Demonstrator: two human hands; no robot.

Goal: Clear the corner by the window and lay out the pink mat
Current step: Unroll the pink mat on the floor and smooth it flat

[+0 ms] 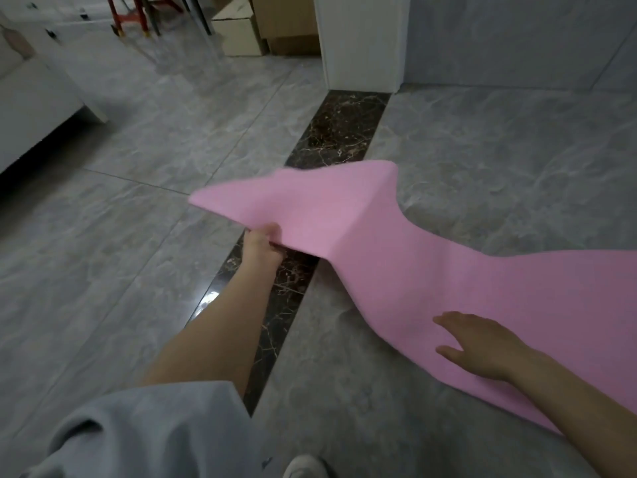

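While the left hand (pixel 262 243) grips its raised end, the pink mat (pixel 396 270) runs rightward under the flat right hand (pixel 482 343).

Dim, flat indoor light, greyish cast; one small bright glare patch on the dark marble strip (pixel 210 298) nr the left forearm. Soft shadow under the white cabinet (pixel 41 108) at left. Wide-angle bend at edges, pic soft overall, motion blur on raised pink mat (pixel 310 201) edge.
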